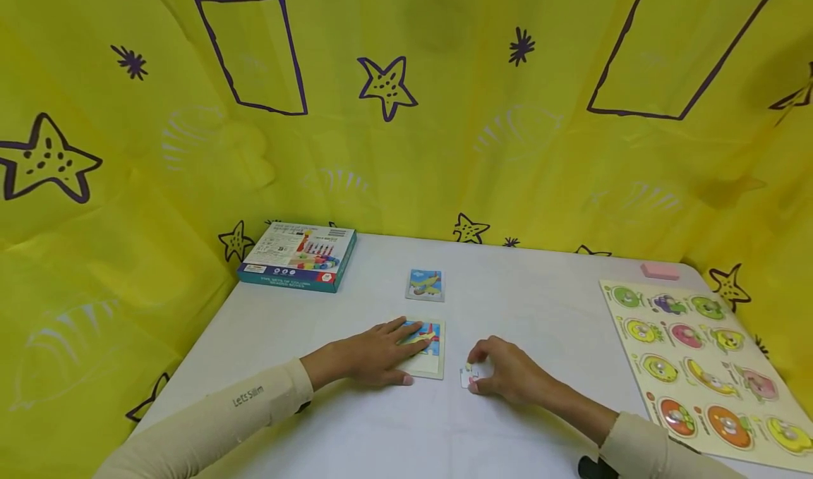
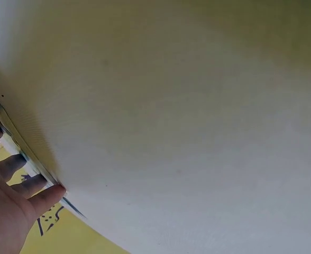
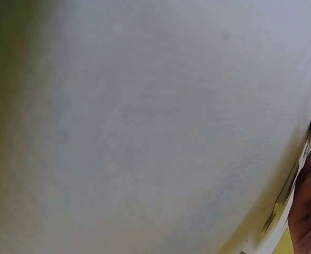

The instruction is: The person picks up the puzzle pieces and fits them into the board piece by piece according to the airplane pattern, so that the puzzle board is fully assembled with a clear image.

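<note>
A yellow fabric curtain printed with purple stars (image 1: 444, 161) encloses a table with a white top (image 1: 540, 302). A cream rectangular board of fruit pictures (image 1: 622, 313) lies along the right side, and a flat teal-and-white cardboard box (image 1: 295, 257) rests at the far left; both presumably sit there to leave the middle free for working.

The left hand (image 1: 381, 352) is spread, fingers extended, gripping nothing; it rests on a pale square puzzle tray (image 1: 428, 367), probably to steady it. Blue picture shows in the tray's far part; the near part is bare.

The right hand (image 1: 508, 370) is nearly closed, pinching a small whitish puzzle piece (image 1: 468, 376) just right of the tray, apparently by its edges for control. Whether the piece is clear of the table cannot be told.

Beyond the tray lies a smaller square blue picture card (image 1: 425, 284), face up, perhaps for reference. A pink oblong block (image 1: 660, 271) sits behind the fruit board.
</note>
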Action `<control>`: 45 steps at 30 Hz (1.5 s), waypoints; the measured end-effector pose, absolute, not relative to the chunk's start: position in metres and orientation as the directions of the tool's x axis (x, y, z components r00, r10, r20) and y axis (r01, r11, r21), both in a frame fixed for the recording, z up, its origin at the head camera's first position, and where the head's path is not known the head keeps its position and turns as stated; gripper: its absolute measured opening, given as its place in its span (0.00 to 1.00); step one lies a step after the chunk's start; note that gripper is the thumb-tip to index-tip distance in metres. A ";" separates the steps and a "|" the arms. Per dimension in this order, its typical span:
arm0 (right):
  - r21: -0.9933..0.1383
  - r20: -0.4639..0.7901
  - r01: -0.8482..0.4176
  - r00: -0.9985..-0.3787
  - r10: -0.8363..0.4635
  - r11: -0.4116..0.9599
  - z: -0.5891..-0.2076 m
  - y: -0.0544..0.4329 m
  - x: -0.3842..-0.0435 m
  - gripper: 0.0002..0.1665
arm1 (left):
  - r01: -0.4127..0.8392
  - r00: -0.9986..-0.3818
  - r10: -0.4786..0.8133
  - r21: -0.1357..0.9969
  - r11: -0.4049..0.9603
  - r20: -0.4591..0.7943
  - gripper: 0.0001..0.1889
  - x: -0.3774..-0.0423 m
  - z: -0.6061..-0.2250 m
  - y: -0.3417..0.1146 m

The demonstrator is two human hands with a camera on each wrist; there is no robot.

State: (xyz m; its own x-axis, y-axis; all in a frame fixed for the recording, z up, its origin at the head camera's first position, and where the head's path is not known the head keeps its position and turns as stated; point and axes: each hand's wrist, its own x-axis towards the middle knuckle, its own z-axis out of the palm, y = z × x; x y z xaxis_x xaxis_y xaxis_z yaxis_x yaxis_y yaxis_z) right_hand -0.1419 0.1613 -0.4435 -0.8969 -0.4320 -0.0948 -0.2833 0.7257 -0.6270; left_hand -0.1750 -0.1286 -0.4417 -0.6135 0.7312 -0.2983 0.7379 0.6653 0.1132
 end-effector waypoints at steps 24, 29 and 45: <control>-0.860 -0.108 -0.257 -0.754 -0.648 0.441 -0.437 0.161 -0.151 0.03 | 0.726 -0.626 0.727 0.131 0.675 -0.280 0.38 -0.175 -0.440 -0.129; -0.867 -0.095 -0.257 -0.756 -0.648 0.427 -0.433 0.157 -0.153 0.09 | 0.722 -0.630 0.725 0.132 0.679 -0.277 0.39 -0.176 -0.443 -0.129; -0.888 -0.053 -0.243 -0.789 -0.613 0.390 -0.432 0.129 -0.156 0.16 | 0.656 -0.690 0.674 0.167 0.736 -0.264 0.43 -0.177 -0.438 -0.146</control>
State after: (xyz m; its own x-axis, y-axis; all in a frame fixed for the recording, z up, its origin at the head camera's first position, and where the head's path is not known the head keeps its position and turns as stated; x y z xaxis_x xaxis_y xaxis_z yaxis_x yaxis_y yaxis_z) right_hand -0.1563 0.1285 -0.4322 -0.7887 -0.6125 -0.0532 -0.2431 0.3901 -0.8881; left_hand -0.1766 -0.1463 -0.4384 -0.6898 0.6740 -0.2644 0.6555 0.7364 0.1673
